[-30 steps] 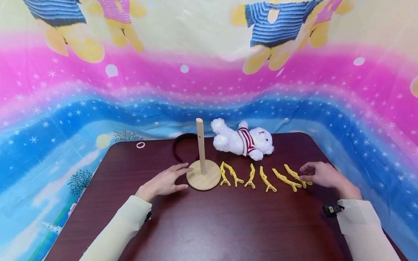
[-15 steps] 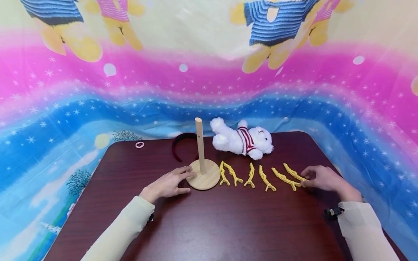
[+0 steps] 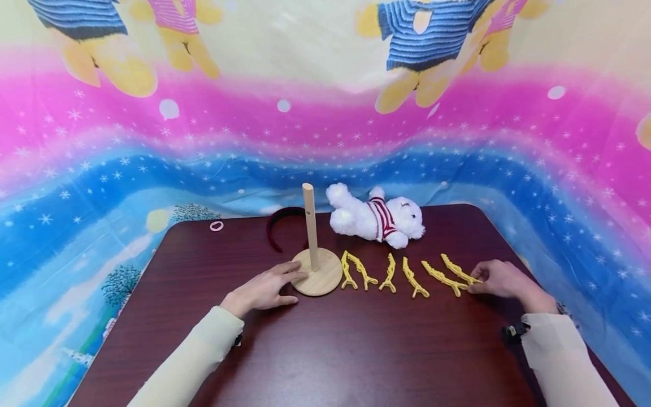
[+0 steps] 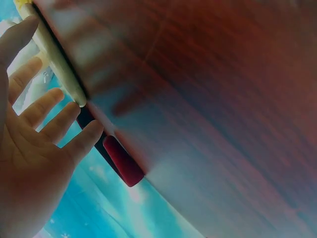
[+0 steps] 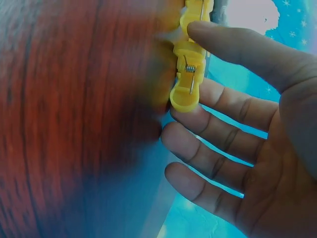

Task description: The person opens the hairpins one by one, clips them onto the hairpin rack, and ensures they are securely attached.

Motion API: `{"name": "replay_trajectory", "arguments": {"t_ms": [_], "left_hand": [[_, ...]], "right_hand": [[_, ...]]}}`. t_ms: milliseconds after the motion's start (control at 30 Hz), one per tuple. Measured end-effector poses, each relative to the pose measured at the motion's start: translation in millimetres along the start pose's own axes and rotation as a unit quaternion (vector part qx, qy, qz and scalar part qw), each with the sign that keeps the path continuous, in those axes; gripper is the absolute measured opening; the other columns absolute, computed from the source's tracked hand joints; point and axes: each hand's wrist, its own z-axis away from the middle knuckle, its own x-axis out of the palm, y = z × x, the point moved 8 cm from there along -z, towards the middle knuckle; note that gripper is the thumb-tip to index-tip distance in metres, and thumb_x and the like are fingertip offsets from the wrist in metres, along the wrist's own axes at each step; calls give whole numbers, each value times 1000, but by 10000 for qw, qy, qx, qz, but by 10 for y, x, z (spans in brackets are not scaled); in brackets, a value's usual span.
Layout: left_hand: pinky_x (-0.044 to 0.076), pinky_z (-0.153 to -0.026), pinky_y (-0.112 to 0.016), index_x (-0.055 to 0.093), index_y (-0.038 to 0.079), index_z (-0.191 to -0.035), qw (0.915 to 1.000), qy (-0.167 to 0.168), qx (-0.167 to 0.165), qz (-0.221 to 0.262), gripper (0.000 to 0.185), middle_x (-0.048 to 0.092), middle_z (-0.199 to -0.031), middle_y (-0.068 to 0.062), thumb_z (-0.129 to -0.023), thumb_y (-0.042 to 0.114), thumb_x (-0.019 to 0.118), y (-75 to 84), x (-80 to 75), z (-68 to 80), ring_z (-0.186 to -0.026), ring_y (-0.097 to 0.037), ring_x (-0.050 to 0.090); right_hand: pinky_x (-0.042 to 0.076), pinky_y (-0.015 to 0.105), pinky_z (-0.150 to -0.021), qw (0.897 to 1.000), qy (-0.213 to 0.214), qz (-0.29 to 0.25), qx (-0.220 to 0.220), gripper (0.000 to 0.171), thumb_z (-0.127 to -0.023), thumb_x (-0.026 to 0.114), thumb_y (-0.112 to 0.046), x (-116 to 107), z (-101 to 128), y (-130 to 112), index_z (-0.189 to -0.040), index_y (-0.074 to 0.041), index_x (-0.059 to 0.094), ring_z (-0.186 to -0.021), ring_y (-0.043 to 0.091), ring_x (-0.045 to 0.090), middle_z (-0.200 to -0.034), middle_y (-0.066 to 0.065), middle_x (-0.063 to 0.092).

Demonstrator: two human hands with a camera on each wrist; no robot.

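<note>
At the 3 o'clock end of the dark wooden table (image 3: 356,350), our right hand (image 3: 500,279) was pinching the rightmost yellow hair clip (image 3: 459,269). In the right wrist view that clip (image 5: 190,74) sat between our thumb and index finger, spring end toward the palm, the rest of it poking out past the fingertips. So a narrow grip, thumb on top, with the other fingers loosely spread below. From the head view its long axis ran roughly from 10 o'clock to 4 o'clock, jaw tip pointing away from us toward 10, and it still lay flat on the wood.

We counted six yellow clips in all: the held one, one just beside it (image 3: 444,278), two single ones (image 3: 414,278) (image 3: 389,273), and a pair (image 3: 356,271) touching each other beside the stand. They made a loose row across the middle of the table.

Our left hand (image 3: 267,288) lay flat, fingers straight and a bit fanned, fingertips resting on the round base of the one wooden peg stand (image 3: 316,265), at its 9 o'clock side. It held nothing. The peg stood upright.

Behind the stand at about 11 o'clock was one dark red headband (image 3: 281,224), and at 1 o'clock one white plush bear (image 3: 378,217) lay on its side. One small pink hair tie (image 3: 216,226) sat well apart near the far left corner.
</note>
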Motion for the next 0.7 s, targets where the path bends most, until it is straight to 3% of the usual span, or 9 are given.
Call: {"name": "replay_trajectory", "arguments": {"t_ms": [300, 700], "left_hand": [[36, -108, -45, 48, 25, -138, 9999, -142, 64, -3, 56, 31, -153, -8, -87, 40, 63, 12, 40, 2, -142, -30, 27], [34, -110, -46, 45, 27, -140, 9998, -201, 76, -29, 59, 30, -154, -7, -86, 42, 64, 12, 49, 10, -143, -30, 23]], "right_hand": [[33, 28, -55, 9998, -68, 0, 198, 33, -75, 73, -46, 19, 8, 11, -88, -16, 67, -63, 14, 43, -73, -2, 56], [33, 28, -55, 9997, 99, 98, 186, 31, -81, 68, -43, -47, 10, 39, -98, -17, 68, -65, 15, 43, -78, -1, 59]]}}
